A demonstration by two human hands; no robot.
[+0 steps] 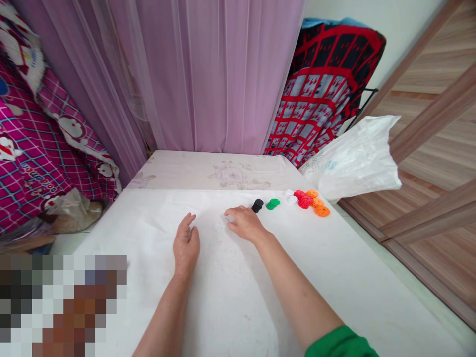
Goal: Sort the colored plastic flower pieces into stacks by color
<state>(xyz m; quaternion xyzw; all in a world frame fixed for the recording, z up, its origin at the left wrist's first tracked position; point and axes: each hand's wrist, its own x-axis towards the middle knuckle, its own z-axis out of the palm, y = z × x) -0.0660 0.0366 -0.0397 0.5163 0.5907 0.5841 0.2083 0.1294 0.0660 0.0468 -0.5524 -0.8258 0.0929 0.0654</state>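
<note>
My left hand [186, 246] rests on its edge above the white cloth, thumb apart from the fingers, holding nothing. To its right, my right hand [244, 222] reaches in low over the table, with a gap between thumb and forefinger. Just left of those fingertips lies a faint white lacy piece [219, 226], hard to make out against the cloth. Beyond the right hand stands a small black stack [257, 205] of round pieces. Farther right are a green pile [273, 204], a white pile [291, 198], red crocheted-looking pieces [304, 199] and orange ones [320, 210].
A white-covered table [230, 307] fills the foreground. A white plastic bag [353, 158] hangs at its far right corner. Purple curtains [219, 74] stand behind, a red patterned cloth [320, 94] at right, and a pink checked cover [48, 134] at left. The lower left is pixelated.
</note>
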